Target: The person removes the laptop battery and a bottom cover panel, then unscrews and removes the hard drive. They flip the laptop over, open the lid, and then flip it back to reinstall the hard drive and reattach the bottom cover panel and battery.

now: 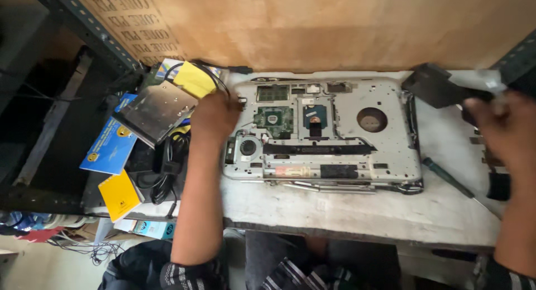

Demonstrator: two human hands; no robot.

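An opened laptop (pixel 385 150) lies bottom up on the white worktop (pixel 357 209), its circuit board, fan and silver frame exposed. My left hand (pixel 214 116) rests against the laptop's left edge, next to a flat silver drive (pixel 154 111) lying on a pile there; what the fingers hold cannot be made out. My right hand (pixel 502 131) is blurred at the right edge, fingers closed on a flat black panel (pixel 438 86) raised over the worktop's far right corner.
A screwdriver (pixel 452 180) lies right of the laptop. On the left are a blue booklet (pixel 109 142), yellow packets (pixel 118 195), a yellow pad (pixel 195 78) and black cables (pixel 167 164). A cardboard sheet (pixel 312 22) stands behind. A dark metal shelf frame (pixel 84 25) runs at left.
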